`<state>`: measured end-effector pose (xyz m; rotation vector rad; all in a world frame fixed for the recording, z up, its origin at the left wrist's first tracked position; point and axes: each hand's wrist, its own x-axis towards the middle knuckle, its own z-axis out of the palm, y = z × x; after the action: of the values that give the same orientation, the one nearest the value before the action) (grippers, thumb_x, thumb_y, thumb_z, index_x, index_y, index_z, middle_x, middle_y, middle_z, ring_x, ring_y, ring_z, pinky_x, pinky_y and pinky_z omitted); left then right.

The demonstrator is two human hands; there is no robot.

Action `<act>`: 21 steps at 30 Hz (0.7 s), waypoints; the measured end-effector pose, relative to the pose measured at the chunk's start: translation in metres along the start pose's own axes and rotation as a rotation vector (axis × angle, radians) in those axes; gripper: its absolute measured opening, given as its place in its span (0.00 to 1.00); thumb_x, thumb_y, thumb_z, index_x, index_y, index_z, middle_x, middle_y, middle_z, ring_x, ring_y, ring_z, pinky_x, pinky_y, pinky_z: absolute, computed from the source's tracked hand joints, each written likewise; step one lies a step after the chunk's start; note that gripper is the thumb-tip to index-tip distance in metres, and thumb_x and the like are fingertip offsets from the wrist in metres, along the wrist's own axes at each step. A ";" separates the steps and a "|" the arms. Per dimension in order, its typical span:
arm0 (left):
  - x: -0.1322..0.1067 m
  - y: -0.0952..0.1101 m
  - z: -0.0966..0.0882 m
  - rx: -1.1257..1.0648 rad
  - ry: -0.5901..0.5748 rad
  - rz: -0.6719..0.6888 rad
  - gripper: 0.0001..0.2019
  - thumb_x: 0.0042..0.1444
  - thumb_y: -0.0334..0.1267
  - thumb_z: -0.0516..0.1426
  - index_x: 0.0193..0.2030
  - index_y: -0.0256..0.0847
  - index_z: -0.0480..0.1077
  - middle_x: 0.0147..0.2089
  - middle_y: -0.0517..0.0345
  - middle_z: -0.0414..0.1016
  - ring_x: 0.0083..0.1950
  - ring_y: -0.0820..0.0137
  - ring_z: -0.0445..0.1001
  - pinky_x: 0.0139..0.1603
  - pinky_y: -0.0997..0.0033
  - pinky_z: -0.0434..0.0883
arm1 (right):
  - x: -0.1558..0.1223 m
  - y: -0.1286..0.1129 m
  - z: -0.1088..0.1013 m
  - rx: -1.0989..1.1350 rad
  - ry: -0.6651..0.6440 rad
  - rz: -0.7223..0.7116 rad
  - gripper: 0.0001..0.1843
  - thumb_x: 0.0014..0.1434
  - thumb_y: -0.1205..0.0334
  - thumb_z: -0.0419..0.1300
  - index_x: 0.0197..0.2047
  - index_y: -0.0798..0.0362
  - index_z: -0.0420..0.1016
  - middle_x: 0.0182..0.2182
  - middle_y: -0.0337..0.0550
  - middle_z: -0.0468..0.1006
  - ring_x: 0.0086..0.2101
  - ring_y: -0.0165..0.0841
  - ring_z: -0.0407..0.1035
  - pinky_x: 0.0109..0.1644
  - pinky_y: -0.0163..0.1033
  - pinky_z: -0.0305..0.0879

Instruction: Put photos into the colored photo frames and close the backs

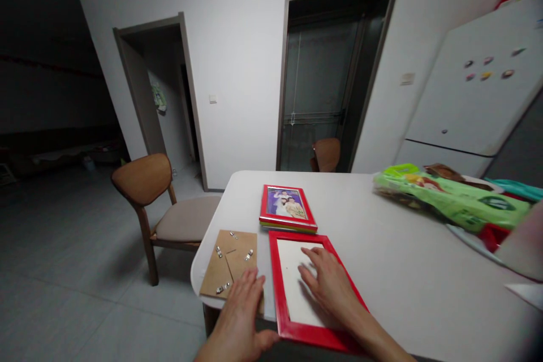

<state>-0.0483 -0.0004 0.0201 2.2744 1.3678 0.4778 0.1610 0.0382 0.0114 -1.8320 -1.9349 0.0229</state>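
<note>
At lower centre, the right hand [328, 280], fingers loose, is seemingly settling the white sheet [292, 294] in the red picture frame [280, 285]; the left hand [241, 305], released, overlaps the backing board [224, 260]. Lifting that would call for an edge pinch.

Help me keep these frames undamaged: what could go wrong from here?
The closer red frame lies at the near edge of the table, so a nudge might tip it off. The brown board lies near a rounded corner; the left hand, at its near end, could knock it down.
</note>
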 end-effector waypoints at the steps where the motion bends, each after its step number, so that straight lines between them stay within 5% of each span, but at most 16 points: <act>1: -0.004 -0.013 -0.006 0.043 0.033 -0.061 0.37 0.38 0.39 0.58 0.57 0.36 0.52 0.61 0.47 0.45 0.62 0.59 0.43 0.59 0.54 0.46 | -0.002 -0.014 0.001 0.052 -0.027 -0.054 0.20 0.53 0.58 0.47 0.47 0.56 0.66 0.43 0.51 0.67 0.43 0.38 0.60 0.45 0.40 0.54; 4: -0.012 -0.049 -0.017 0.186 0.092 -0.236 0.35 0.36 0.33 0.57 0.56 0.33 0.54 0.61 0.44 0.47 0.61 0.59 0.45 0.59 0.54 0.46 | -0.010 -0.060 0.009 0.146 -0.122 -0.195 0.19 0.52 0.56 0.49 0.45 0.52 0.67 0.39 0.48 0.70 0.41 0.38 0.60 0.45 0.41 0.53; 7: -0.015 -0.074 -0.019 0.235 0.147 -0.262 0.32 0.37 0.30 0.56 0.54 0.33 0.57 0.60 0.45 0.51 0.61 0.62 0.48 0.58 0.59 0.49 | -0.015 -0.096 0.025 0.151 -0.162 -0.244 0.20 0.45 0.54 0.55 0.43 0.50 0.68 0.37 0.47 0.70 0.39 0.40 0.60 0.44 0.44 0.53; 11: -0.015 -0.081 -0.021 0.161 0.193 -0.195 0.29 0.37 0.29 0.57 0.51 0.38 0.61 0.57 0.48 0.57 0.58 0.64 0.55 0.57 0.62 0.54 | -0.013 -0.107 0.037 0.254 -0.163 -0.220 0.25 0.41 0.63 0.57 0.47 0.52 0.65 0.38 0.48 0.68 0.39 0.39 0.60 0.43 0.43 0.55; 17: -0.003 -0.038 -0.019 0.090 0.220 -0.017 0.27 0.38 0.33 0.61 0.49 0.37 0.63 0.55 0.43 0.60 0.56 0.60 0.58 0.56 0.57 0.57 | -0.020 -0.067 -0.003 0.442 -0.090 -0.228 0.28 0.40 0.69 0.53 0.48 0.54 0.65 0.42 0.48 0.66 0.43 0.37 0.58 0.49 0.42 0.55; 21: 0.013 0.008 0.002 0.068 0.109 0.079 0.30 0.37 0.37 0.62 0.50 0.36 0.61 0.56 0.41 0.58 0.57 0.57 0.56 0.55 0.56 0.57 | -0.039 -0.018 -0.032 0.415 -0.158 -0.070 0.24 0.41 0.66 0.52 0.45 0.51 0.68 0.44 0.48 0.65 0.46 0.39 0.58 0.52 0.44 0.54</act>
<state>-0.0358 0.0071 0.0241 2.3964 1.3689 0.5973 0.1546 -0.0099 0.0335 -1.5230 -1.9199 0.5214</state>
